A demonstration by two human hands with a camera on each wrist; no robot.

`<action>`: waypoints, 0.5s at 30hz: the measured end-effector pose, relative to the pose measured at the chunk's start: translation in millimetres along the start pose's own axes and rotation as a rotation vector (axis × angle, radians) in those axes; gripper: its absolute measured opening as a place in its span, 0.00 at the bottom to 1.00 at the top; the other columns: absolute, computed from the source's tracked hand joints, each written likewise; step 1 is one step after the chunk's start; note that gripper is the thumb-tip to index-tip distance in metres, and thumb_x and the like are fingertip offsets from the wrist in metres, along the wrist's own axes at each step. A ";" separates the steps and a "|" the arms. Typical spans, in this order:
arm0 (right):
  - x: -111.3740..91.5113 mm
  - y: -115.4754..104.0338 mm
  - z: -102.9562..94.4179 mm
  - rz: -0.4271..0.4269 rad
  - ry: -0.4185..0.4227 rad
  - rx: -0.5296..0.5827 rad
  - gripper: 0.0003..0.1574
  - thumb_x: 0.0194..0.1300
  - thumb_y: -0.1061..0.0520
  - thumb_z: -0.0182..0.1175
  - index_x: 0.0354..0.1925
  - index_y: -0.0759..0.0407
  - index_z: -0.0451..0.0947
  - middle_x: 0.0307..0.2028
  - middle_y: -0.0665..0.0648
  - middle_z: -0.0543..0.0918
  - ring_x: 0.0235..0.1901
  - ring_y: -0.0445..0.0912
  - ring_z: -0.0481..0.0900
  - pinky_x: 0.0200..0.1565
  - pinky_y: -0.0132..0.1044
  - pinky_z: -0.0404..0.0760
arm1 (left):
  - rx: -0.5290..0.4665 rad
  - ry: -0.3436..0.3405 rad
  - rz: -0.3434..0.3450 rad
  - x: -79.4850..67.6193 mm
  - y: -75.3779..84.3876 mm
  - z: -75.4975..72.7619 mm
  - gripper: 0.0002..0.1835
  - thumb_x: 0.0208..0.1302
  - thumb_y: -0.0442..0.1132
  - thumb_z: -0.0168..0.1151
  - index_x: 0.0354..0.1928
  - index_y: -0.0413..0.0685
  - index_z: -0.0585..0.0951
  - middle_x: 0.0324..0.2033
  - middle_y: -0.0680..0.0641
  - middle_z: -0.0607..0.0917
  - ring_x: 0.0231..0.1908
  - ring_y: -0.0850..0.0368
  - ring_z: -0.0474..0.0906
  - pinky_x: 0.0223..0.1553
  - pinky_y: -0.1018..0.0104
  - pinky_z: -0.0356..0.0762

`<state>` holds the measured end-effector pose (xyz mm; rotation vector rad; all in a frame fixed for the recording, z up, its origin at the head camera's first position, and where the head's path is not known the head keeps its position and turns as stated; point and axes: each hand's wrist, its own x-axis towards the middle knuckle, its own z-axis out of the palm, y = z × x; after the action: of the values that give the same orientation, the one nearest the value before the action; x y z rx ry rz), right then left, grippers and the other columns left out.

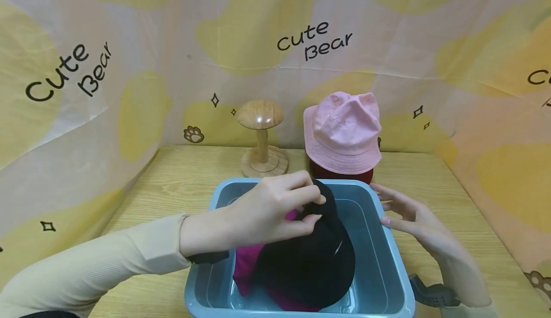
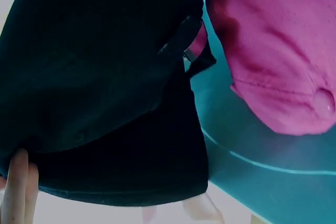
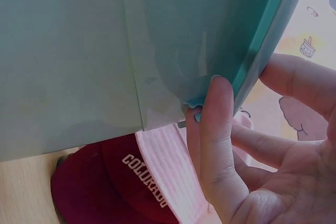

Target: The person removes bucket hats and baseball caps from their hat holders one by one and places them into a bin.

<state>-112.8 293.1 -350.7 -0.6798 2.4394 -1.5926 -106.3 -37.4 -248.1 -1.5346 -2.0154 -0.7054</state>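
A black cap (image 1: 307,270) lies partly over a magenta cap (image 1: 246,266) inside a light blue plastic basin (image 1: 398,266). My left hand (image 1: 275,208) pinches the far part of the black cap between thumb and fingers. In the left wrist view, the cap's strap with a small buckle (image 2: 202,59) shows beside the magenta cap. At the basin's far right corner, my right hand (image 1: 409,220) grips the rim, with the thumb (image 3: 216,124) against the outer wall.
Behind the basin, a pink bucket hat (image 1: 344,129) sits on top of a dark red cap (image 1: 340,175) lettered COLORADO. A wooden hat stand (image 1: 261,117) stands to their left on the wooden table (image 1: 172,184). Printed cloth (image 1: 258,31) hangs around the back and sides.
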 end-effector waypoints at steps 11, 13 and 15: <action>0.1 3.9 0.3 -0.013 0.004 0.018 0.37 0.66 0.68 0.51 0.72 0.58 0.56 0.60 0.48 0.75 0.50 0.40 0.77 0.46 0.34 0.77 | -0.071 0.002 0.018 2.1 4.9 12.1 0.05 0.54 0.34 0.65 0.34 0.45 0.80 0.29 0.53 0.79 0.25 0.70 0.78 0.35 0.91 0.70; 0.3 4.7 -0.1 -0.017 0.003 0.017 0.37 0.66 0.68 0.51 0.72 0.58 0.56 0.60 0.49 0.75 0.50 0.40 0.77 0.46 0.34 0.77 | -0.083 -0.012 0.019 2.1 5.0 14.6 0.05 0.55 0.35 0.65 0.34 0.45 0.80 0.30 0.54 0.79 0.25 0.71 0.78 0.36 0.92 0.70; 0.6 4.8 -0.2 -0.018 -0.002 0.017 0.37 0.66 0.68 0.51 0.72 0.57 0.56 0.60 0.50 0.75 0.50 0.41 0.77 0.46 0.34 0.77 | -0.079 -0.030 0.013 1.4 4.5 16.6 0.05 0.56 0.35 0.65 0.34 0.46 0.80 0.30 0.54 0.79 0.25 0.72 0.79 0.36 0.92 0.70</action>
<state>-114.7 294.7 -354.8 -0.7028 2.4227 -1.6162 -103.7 -24.2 -259.0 -1.6103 -2.0199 -0.7691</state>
